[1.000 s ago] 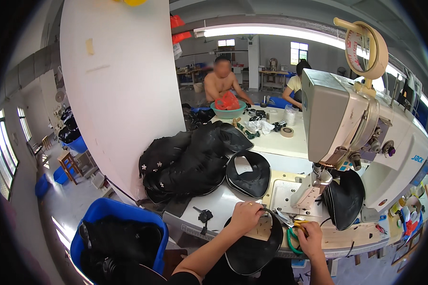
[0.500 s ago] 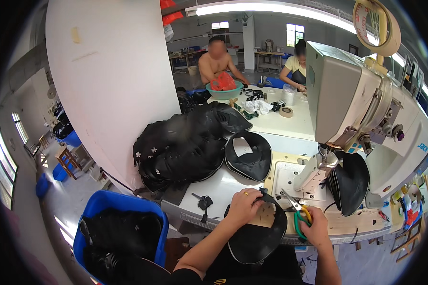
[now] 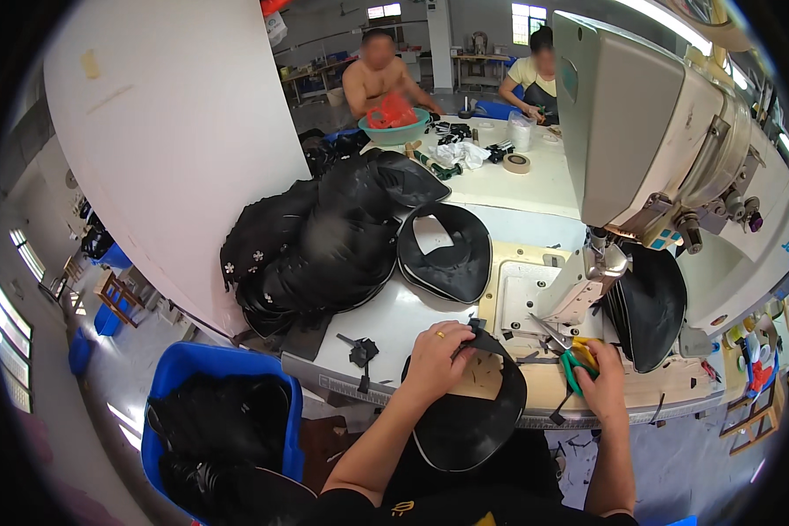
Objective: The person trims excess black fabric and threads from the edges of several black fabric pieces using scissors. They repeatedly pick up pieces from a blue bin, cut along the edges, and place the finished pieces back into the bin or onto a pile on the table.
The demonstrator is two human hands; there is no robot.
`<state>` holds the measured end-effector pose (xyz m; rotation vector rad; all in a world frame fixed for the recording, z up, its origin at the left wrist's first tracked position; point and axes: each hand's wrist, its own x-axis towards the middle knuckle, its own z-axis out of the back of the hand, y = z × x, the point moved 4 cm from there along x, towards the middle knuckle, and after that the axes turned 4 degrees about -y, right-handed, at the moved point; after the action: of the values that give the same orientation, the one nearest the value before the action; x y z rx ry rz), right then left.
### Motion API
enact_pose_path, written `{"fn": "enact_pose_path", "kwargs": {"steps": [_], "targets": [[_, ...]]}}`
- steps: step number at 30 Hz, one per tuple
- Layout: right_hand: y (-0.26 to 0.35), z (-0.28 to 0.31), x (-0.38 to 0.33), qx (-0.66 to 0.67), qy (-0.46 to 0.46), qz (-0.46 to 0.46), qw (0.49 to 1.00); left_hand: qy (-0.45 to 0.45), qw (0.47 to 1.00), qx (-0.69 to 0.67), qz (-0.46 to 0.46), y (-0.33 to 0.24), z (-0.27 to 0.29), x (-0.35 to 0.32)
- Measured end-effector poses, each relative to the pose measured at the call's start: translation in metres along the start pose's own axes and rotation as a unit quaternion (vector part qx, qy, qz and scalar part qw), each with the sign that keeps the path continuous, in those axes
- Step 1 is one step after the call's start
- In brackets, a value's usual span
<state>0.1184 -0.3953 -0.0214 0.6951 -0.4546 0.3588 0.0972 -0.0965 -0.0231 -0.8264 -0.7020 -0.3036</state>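
Observation:
My left hand pinches the upper edge of a rounded black leather-like piece with a pale rim and a cut-out opening. The piece overhangs the table's front edge toward my lap. Fingers of my right hand are closed on the green and yellow handles of a pair of scissors. Their blades point up and left toward the sewing machine's post, apart from the piece. A similar black piece lies just beyond my left hand. More such pieces lean in a stack right of the post.
The sewing machine towers at the right. A large black heap covers the table's left side; black scraps lie before it. A blue bin of black pieces stands at lower left. Two people sit across the table, near a green basin.
My right hand has carried the scissors right and slightly away from me, off the piece's right edge. The left hand keeps its pinch. The whole view has shifted a little.

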Motion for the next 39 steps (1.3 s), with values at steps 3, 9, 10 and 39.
{"fn": "enact_pose_path", "kwargs": {"steps": [3, 9, 10, 39], "targets": [[0.001, 0.002, 0.002, 0.003, 0.008, 0.001, 1.000, -0.002, 1.000, -0.001, 0.003, -0.001, 0.000, 0.000], [0.004, -0.002, -0.004, -0.007, -0.051, 0.039, 0.998, 0.002, 1.000, -0.009, 0.006, -0.001, 0.001, 0.001], [0.003, -0.002, -0.004, -0.001, -0.055, 0.030, 0.998, 0.003, 1.000, -0.010, 0.007, -0.001, 0.002, 0.001], [0.125, -0.048, -0.002, 0.017, 0.110, 0.200, 0.974, 0.078, 0.976, -0.087, 0.181, -0.035, 0.021, 0.010]]}}
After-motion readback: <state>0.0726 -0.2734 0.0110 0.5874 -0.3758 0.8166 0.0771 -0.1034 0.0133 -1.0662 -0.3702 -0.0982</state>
